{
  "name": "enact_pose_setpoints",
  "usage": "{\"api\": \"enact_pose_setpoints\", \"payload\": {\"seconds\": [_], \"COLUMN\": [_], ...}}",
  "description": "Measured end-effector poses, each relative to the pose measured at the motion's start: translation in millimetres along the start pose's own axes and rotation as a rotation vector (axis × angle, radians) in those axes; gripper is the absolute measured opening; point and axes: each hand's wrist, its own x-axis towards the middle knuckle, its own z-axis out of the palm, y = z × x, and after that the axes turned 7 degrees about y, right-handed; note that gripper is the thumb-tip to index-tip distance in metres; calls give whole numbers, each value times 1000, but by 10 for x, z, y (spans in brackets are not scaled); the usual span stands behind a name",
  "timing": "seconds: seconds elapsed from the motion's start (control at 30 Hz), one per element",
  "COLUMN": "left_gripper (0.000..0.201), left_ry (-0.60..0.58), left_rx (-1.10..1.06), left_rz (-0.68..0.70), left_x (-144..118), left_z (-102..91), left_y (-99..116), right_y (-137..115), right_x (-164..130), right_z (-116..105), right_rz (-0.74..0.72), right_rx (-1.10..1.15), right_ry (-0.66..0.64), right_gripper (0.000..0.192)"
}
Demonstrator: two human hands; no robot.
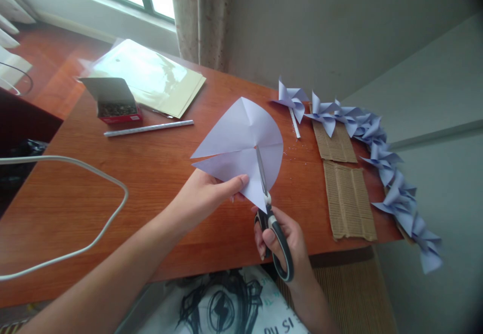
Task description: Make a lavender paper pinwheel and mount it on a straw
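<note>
A pale lilac sheet of paper (234,128) is pinched in my left hand (211,188), the thumb on top near its lower edge. Crease lines cross the sheet, and a slit runs in from its left corner toward the middle. My right hand (289,236) grips black-and-grey scissors (281,246) by the handles. Their blades reach up along the paper's lower corner, with the tip close to the sheet's centre. The blades look nearly closed on the paper.
Several paper pinwheels (396,193) line the table's right edge beside corrugated cardboard pieces (349,200). One pinwheel with a white stick (295,122) lies nearer. Farther left are a rolled paper stick (149,128), an open red box (121,117) of small dark pieces, paper sheets (188,95) and a white cable (123,198).
</note>
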Motion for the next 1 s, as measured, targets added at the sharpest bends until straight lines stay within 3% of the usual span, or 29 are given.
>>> {"api": "enact_pose_setpoints", "payload": {"seconds": [0.33, 0.6, 0.77, 1.0], "left_gripper": [24, 23, 23, 20], "left_ry": [-56, -42, -42, 83], "left_rx": [-77, -86, -94, -189], "left_rz": [-49, -52, -32, 44], "left_x": [-5, -6, 4, 16], "left_z": [10, 19, 0, -7], "left_y": [29, 14, -12, -36], "right_y": [-28, 114, 94, 48], "right_x": [5, 52, 38, -13], "right_z": [68, -4, -13, -38], "right_rz": [-5, -49, -47, -8], "right_rx": [-6, 2, 18, 28], "right_ry": [82, 29, 23, -59], "right_gripper": [48, 37, 42, 54]}}
